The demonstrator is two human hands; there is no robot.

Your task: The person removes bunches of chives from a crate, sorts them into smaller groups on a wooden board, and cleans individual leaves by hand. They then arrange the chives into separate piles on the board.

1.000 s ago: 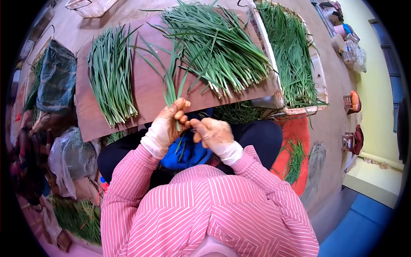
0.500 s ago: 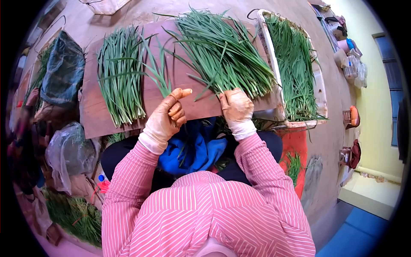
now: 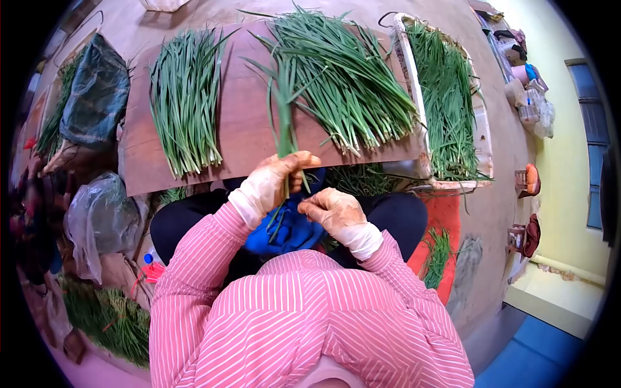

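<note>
My left hand [image 3: 275,178], in a pale, stained glove, is closed round a small bunch of green stalks [image 3: 284,123], whose leaves point up over the board. Just to its right, below the board's near edge, my right hand [image 3: 331,210] has its fingers pinched together near the lower ends of the bunch; what they grip is too small to tell. On the brown board [image 3: 249,116] lie a narrow pile of green stalks [image 3: 186,103] at the left and a larger pile [image 3: 352,84] at the right. Blue cloth [image 3: 284,229] lies beneath my hands.
A white-rimmed crate [image 3: 414,97] of greens stands right of the board. At the left are a dark green sack [image 3: 96,97] and a clear plastic bag [image 3: 103,216]. More greens lie at the lower left [image 3: 107,317] and on a red surface [image 3: 453,223] at the right.
My left hand has moved right and down with its bunch, which now looks fuller. My right hand has left the large pile and come down and left beside it.
</note>
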